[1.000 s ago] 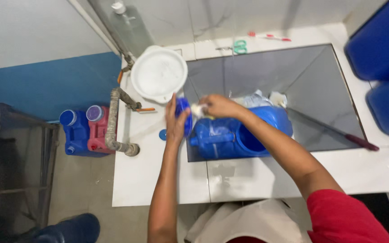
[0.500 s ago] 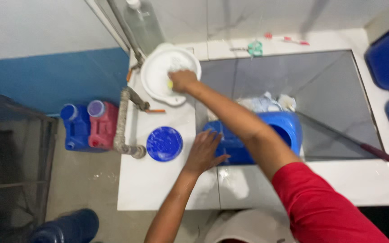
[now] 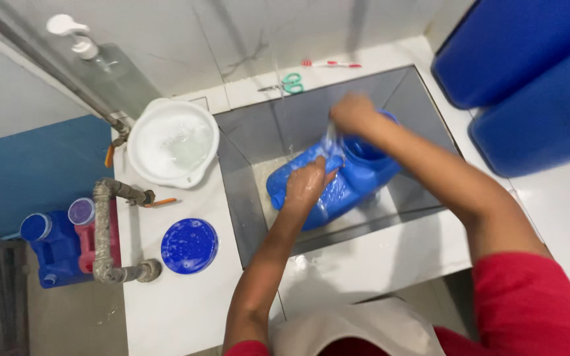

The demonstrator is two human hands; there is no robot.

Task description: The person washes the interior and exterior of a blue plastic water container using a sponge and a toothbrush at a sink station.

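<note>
Nearest the camera, the white counter (image 3: 186, 310) runs along the front of the sink (image 3: 258, 217), and the person's two bare forearms reach over it into the basin. On the counter to the left lies a round blue lid (image 3: 189, 246), flat and wet, just beside a grey pipe (image 3: 103, 231) that bends up over the counter's edge; below that edge stand a blue jug (image 3: 51, 254) and a pink jug (image 3: 86, 227), side by side and touching. Inside the sink, the blue container (image 3: 334, 184) lies tilted on its side, its open mouth turned up toward the back right. The left hand (image 3: 308, 184) is pressed flat on the container's side, fingers spread and wet, resting on it rather than gripping. The right hand (image 3: 352, 113) is at the container's mouth, fingers curled on the rim, where a thin stream of water (image 3: 278, 79) comes down; how tightly it grips cannot be told. Farther back on the left, a white basin (image 3: 173, 142) holding water sits on the counter corner, close beside the sink. Along the back ledge lie green scissors (image 3: 289, 82) and a red toothbrush (image 3: 331, 64), with a soap pump bottle (image 3: 97, 56) further left. Two large blue drums (image 3: 529, 79) stand at the right.
</note>
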